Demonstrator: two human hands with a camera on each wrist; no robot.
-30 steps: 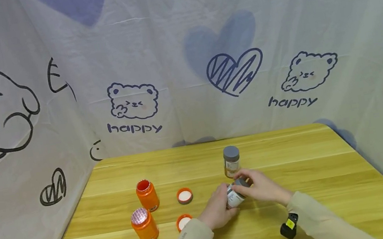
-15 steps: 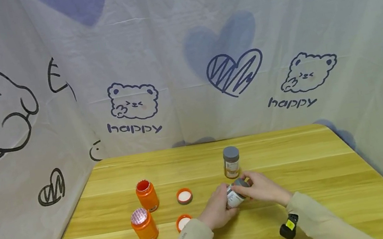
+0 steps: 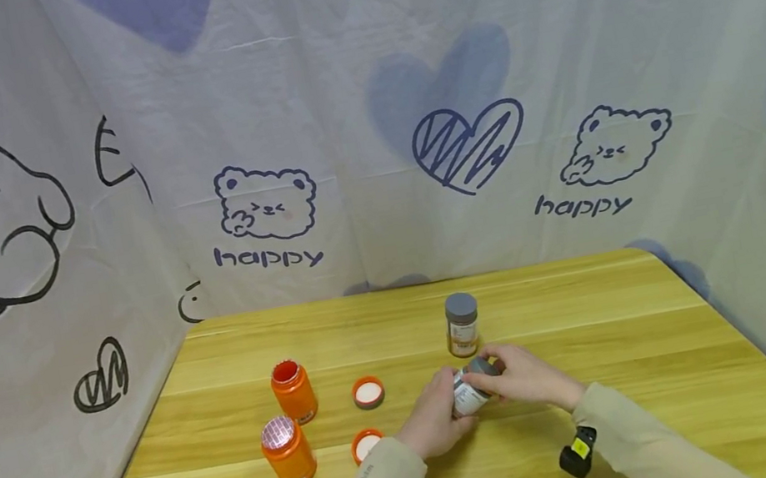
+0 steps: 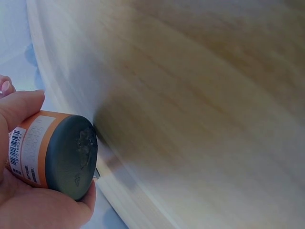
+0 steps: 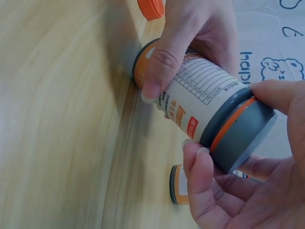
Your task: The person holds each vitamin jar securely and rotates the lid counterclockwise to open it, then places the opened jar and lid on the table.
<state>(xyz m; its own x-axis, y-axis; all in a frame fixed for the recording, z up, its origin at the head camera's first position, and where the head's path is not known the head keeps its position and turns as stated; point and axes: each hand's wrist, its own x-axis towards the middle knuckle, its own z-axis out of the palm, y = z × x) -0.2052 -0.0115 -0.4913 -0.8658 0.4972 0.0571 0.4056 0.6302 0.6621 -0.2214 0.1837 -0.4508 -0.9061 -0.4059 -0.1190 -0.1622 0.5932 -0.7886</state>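
Your right hand has shifted its upper finger slightly back along the cap since a second ago; your left hand and the held jar lie almost as they did. Your forearms reach in from the two lower corners and meet around that jar, which tilts over the middle of the table, just nearer you than the upright grey-capped jar. You have the left hand wrapped round its body, thumb across the label, while your right fingertips pinch the grey cap from opposite sides. An orange ring shows below that cap.

To your left, two orange jars stand uncapped, near two loose caps.

On the label you can see a ruled table, orange lettering and a red block, too fine to read surely; a barcode sits near the base. "Happy" appears twice on the backdrop.
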